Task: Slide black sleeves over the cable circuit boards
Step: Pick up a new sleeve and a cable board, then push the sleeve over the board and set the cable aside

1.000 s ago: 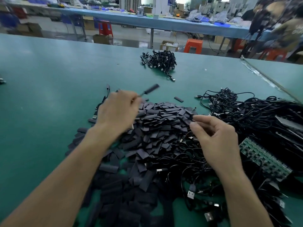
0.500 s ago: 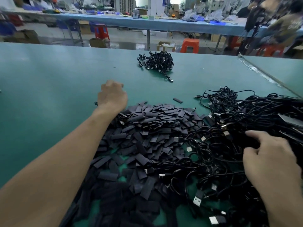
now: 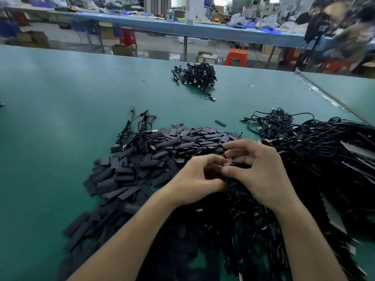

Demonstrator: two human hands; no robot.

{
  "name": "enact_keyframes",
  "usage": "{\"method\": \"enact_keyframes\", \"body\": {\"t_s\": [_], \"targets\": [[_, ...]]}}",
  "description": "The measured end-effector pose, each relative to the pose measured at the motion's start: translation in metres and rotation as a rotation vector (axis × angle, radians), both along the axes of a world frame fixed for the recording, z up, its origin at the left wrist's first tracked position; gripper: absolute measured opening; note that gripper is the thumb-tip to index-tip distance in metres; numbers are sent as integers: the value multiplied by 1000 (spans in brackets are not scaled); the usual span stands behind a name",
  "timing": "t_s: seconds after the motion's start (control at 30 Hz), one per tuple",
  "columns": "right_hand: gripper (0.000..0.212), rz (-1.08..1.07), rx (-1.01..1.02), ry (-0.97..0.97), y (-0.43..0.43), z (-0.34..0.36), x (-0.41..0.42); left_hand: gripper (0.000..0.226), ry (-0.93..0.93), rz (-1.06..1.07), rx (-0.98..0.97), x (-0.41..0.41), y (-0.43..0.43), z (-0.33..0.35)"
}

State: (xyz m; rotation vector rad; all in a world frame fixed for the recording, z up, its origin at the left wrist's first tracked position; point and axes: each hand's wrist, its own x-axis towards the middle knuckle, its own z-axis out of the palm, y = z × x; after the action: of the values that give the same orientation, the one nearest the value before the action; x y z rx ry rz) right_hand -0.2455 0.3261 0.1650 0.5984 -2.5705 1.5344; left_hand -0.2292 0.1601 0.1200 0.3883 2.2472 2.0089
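Note:
A wide pile of flat black sleeves (image 3: 162, 155) lies on the green table (image 3: 60, 118). To its right spreads a big tangle of black cables (image 3: 324, 159). My left hand (image 3: 194, 179) and my right hand (image 3: 261, 171) meet fingertip to fingertip above where the two heaps join. My left fingers curl round a small dark sleeve (image 3: 213, 172). My right thumb and fingers pinch a thin black cable end (image 3: 241, 164) against it. The circuit board itself is hidden between the fingers.
A few cables with USB plugs (image 3: 140, 126) lie at the pile's far left corner. One loose sleeve (image 3: 220, 122) sits beyond the pile. A separate bundle of cables (image 3: 194, 76) rests further back. The table's right edge (image 3: 328, 98) runs diagonally.
My left hand came back from the pile's far left corner, leaving a cable there. My right hand came in from the cable heap. Both now meet in the middle.

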Motion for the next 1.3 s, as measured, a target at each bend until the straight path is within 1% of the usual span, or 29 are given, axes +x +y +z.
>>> {"method": "enact_keyframes", "body": {"t_s": [0.03,0.1,0.17,0.23,0.27,0.3,0.4,0.53,0.63,0.73,0.8,0.97,1.03,1.2,1.3], "targets": [[55,-7,-1,11,0,-3,-2,35,3,34,-7,0,2,-3],[53,-8,41,49,0,-7,-4,26,32,86,-14,0,4,-8],[47,-59,189,141,2,-10,-4,17,73,116,-33,-1,5,-12],[37,-163,388,212,5,-10,-3,17,95,125,-41,-1,4,-14],[31,-187,449,202,7,-10,-2,18,98,122,-31,0,3,-14],[26,-173,450,169,10,-9,-2,19,98,119,-18,0,3,-15],[14,-84,348,99,14,-9,-1,20,91,106,20,1,1,-15],[9,-62,328,58,15,-10,-2,19,96,92,86,2,0,-15],[5,-24,314,42,15,-13,-4,12,100,75,112,1,-1,-15],[8,29,226,9,21,-14,-5,13,91,56,109,1,-1,-16],[8,91,211,-21,24,-14,-5,13,81,36,103,1,-1,-15],[8,127,308,-26,26,-23,-11,8,47,16,118,1,-2,-14],[7,157,257,-63,26,-24,-13,6,46,7,105,1,-4,-14],[6,278,141,-150,26,-24,-19,9,25,-16,94,0,-9,-12],[13,333,74,-202,27,-24,-21,10,14,-22,116,0,-9,-12]]}}
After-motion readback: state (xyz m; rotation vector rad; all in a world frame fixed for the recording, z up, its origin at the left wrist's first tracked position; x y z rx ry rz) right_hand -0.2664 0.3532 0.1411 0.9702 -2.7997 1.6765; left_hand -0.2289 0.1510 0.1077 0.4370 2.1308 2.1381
